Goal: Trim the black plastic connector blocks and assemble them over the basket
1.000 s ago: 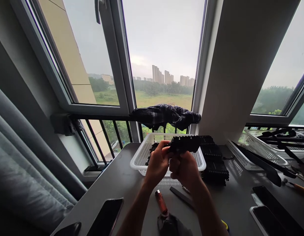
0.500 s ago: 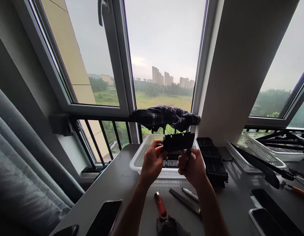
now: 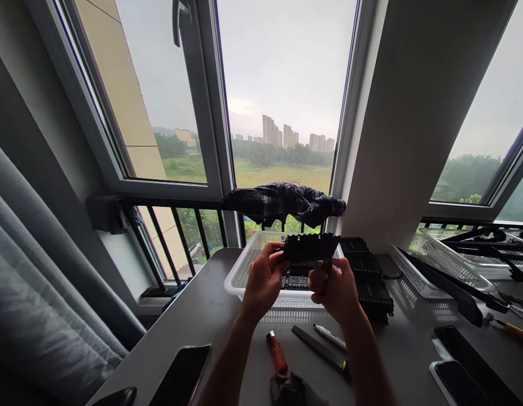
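A flat black plastic panel [image 3: 311, 248] with notched edges is raised over a white plastic basket [image 3: 234, 282]. My left hand [image 3: 261, 279] pinches the panel's left end between thumb and fingers. At the panel's lower right edge, my right hand [image 3: 339, 287] is closed, its fingers curled round something slim and dark. What that is, I cannot make out against the black panel. More black slotted parts [image 3: 295, 281] lie inside the basket, partly hidden by the panel and my hands. Several similar black panels [image 3: 373, 290] lie just right of the basket.
On the grey table [image 3: 202, 316] are a red lighter [image 3: 277, 352], a dark flat bar [image 3: 318, 347], a white marker [image 3: 330, 336], and a phone [image 3: 180, 375]. Another phone [image 3: 456, 383] lies at right, below white baskets [image 3: 426, 282] with black parts. Plaid cloth [image 3: 286, 202] hangs on the railing.
The panel sits slightly lower and further right in the view, and both hands have shifted a little to the right with it. Both hands stay closed.
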`<state>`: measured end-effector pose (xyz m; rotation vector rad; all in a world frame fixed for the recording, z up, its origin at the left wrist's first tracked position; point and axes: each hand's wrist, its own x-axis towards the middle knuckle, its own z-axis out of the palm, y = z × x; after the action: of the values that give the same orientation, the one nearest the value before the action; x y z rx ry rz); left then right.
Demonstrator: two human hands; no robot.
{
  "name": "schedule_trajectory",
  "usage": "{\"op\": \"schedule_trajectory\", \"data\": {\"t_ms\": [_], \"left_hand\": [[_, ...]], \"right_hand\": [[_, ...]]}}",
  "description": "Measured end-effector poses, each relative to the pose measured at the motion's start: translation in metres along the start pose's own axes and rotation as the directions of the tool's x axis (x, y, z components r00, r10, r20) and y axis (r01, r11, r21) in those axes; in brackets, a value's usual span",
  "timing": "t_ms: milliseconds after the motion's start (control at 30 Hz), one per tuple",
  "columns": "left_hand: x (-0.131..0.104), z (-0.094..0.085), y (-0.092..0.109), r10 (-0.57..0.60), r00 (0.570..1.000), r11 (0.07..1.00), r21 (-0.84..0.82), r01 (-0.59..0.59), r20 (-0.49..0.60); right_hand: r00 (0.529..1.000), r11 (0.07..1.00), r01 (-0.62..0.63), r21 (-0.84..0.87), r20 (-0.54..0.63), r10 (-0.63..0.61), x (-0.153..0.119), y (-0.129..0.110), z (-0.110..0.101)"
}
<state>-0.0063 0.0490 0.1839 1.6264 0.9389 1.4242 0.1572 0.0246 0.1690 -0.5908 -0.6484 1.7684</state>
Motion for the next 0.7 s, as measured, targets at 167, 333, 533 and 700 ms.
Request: {"op": "schedule_trajectory", "data": {"t_ms": [167, 333, 533, 700], "left_hand": [[-0.0012, 0.0008, 0.0018, 0.004, 1.000, 1.000, 0.005, -0.004, 0.013], [-0.0024, 0.0009, 0.0032, -0.014, 1.000, 1.000, 0.008, 0.014, 0.011], [-0.0006, -0.0003, 0.0047, -0.045, 0.999, 0.997, -0.061, 0.046, 0.005], [0.0012, -0.0035, 0.0056, -0.122, 0.992, 0.976, -0.179, 0.122, 0.009]], "right_hand": [[1.000, 1.000, 0.006, 0.000, -0.004, -0.006, 0.0010, 0.0005, -0.0018], [1.000, 1.000, 0.000, 0.002, -0.022, 0.001, 0.0011, -0.0012, -0.0016], [0.995, 0.994, 0.095, -0.061, -0.027, -0.097, -0.0001, -0.0018, -0.0028], [0.841, 0.740, 0.331, -0.586, -0.172, -0.512, -0.0069, -0.0057, -0.0069]]}}
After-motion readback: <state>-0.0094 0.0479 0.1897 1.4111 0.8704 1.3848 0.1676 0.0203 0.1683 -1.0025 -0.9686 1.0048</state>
